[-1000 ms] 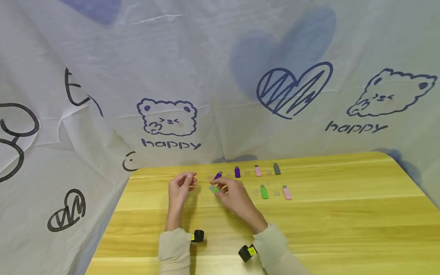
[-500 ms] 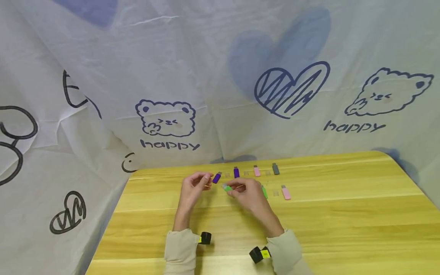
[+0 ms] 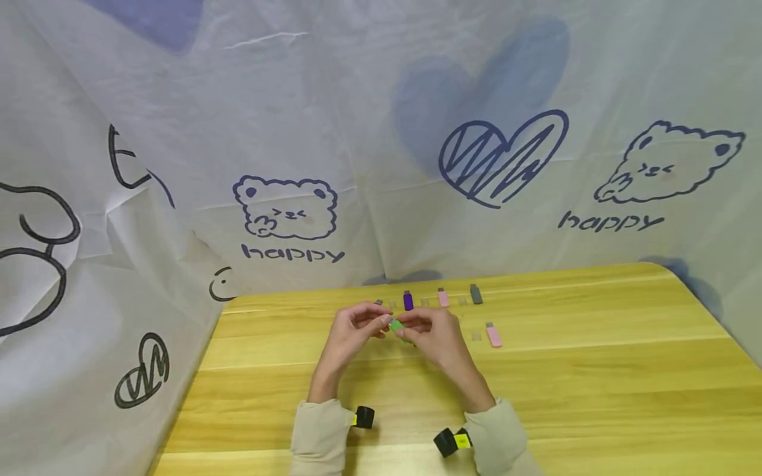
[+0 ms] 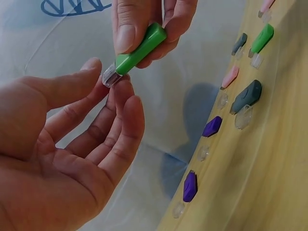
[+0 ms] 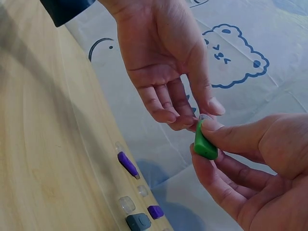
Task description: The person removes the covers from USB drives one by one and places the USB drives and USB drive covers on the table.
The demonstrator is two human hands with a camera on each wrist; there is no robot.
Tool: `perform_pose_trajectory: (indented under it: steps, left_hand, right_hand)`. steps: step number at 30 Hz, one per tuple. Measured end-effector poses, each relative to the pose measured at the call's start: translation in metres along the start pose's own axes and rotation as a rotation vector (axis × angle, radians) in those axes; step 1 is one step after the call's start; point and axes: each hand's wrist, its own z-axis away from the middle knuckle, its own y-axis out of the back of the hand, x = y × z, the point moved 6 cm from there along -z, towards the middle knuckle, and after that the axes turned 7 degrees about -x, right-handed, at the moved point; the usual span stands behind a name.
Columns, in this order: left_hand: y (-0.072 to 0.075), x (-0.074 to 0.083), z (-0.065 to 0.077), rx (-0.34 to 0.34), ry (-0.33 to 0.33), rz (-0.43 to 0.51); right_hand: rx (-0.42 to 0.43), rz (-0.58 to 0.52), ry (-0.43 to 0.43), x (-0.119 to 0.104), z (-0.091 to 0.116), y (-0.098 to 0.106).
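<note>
My right hand [image 3: 439, 334] pinches a green USB stick [image 4: 141, 50] between thumb and fingers, raised above the table. A clear cap [image 4: 110, 76] covers the stick's plug end, which points toward my left hand [image 3: 355, 328]. Fingertips of my left hand meet the cap from below and behind. In the left wrist view its thumb stands slightly apart from the cap, and the other fingers are loosely bent. At the far side of the table lie a purple USB stick [image 3: 407, 301], a pink one [image 3: 443, 297] and a grey one [image 3: 475, 294].
Nearer lies another pink USB stick [image 3: 493, 335]. A second green stick [image 4: 262, 38] and a second grey stick [image 4: 248, 96] appear in the left wrist view, with several loose clear caps [image 4: 244, 117]. A printed cloth [image 3: 387, 132] hangs behind the wooden table [image 3: 595, 383].
My left hand has moved right until its fingertips meet the green USB stick's capped end. My right hand, pinching the stick, moved right and the stick has turned. The left hand now covers most of a purple stick.
</note>
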Motion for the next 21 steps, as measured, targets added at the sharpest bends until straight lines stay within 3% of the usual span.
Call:
perform_pose_trajectory:
  steps: [9, 21]
  left_hand:
    - [-0.0051, -0.0013, -0.0005, 0.015, 0.018, 0.000]
    - [-0.0025, -0.0053, -0.0010, 0.104, 0.037, 0.005]
  right_hand:
    - [0.001, 0.010, 0.014, -0.0009, 0.0017, 0.0008]
    - [-0.013, 0.009, 0.034, -0.0005, 0.0010, 0.0010]
